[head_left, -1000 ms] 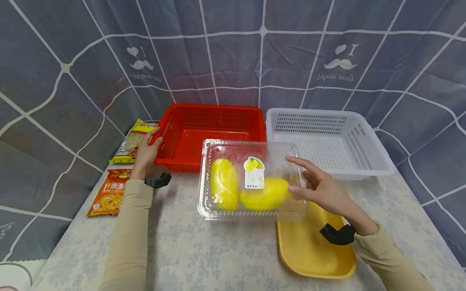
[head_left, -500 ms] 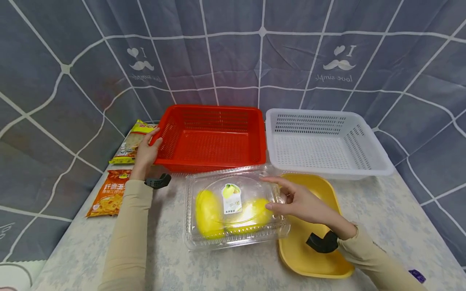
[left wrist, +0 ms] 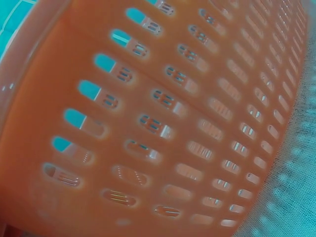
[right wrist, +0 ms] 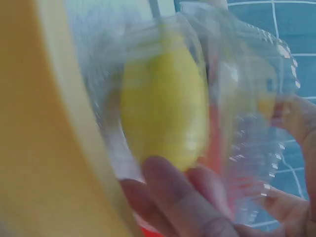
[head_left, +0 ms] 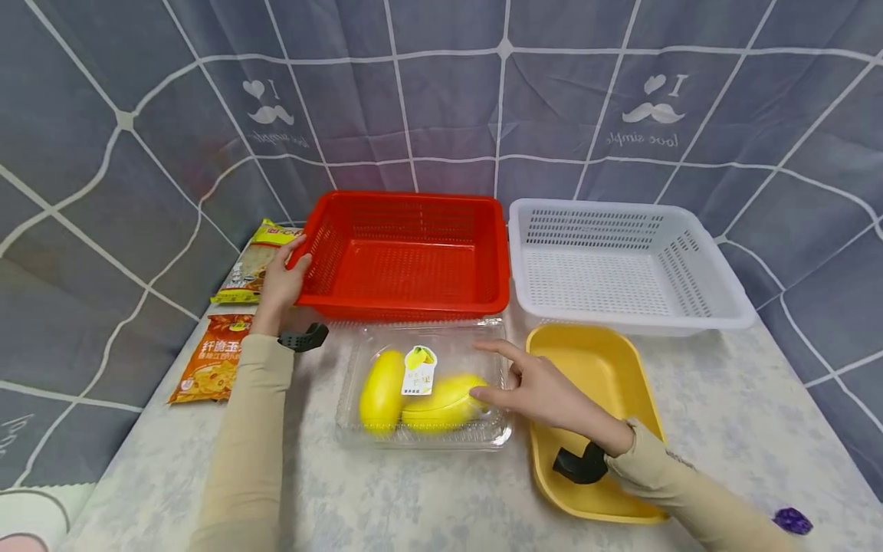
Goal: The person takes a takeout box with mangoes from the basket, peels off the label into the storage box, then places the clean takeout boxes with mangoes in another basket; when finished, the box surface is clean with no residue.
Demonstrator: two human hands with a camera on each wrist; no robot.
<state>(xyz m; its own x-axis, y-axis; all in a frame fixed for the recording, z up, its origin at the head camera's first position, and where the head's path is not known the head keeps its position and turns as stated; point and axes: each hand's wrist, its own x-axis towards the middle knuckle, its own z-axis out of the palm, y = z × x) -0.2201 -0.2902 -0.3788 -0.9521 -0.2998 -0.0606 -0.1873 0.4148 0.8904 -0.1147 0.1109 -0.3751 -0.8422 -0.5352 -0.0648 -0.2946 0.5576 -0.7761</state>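
My right hand (head_left: pixel 545 387) grips the right edge of a clear plastic clamshell box (head_left: pixel 461 339), its thumb over the lid. Inside lie two yellow mango-shaped pieces (head_left: pixel 381 389), and a white label (head_left: pixel 418 371) is stuck on the lid. Close up in the right wrist view, curled fingers (right wrist: pixel 182 202) lie along the box's side near one blurred yellow piece (right wrist: pixel 163 108). My left hand (head_left: pixel 281 280) holds the left rim of a red basket (head_left: pixel 403 310), right in front of which the box lies. Only the basket's slotted wall (left wrist: pixel 143 103) fills most of the left wrist view.
A white basket (head_left: pixel 621 313) stands right of the red one. Beneath my right forearm lies a yellow tray (head_left: pixel 593 353). Two snack bags, one yellow (head_left: pixel 244 268) and one orange (head_left: pixel 214 356), are at the left. A small purple object (head_left: pixel 792 520) lies at the front right.
My right hand has brought the clamshell box left and down, from overlapping the red basket to the tabletop in front of it. My left hand keeps its hold on the basket's rim.
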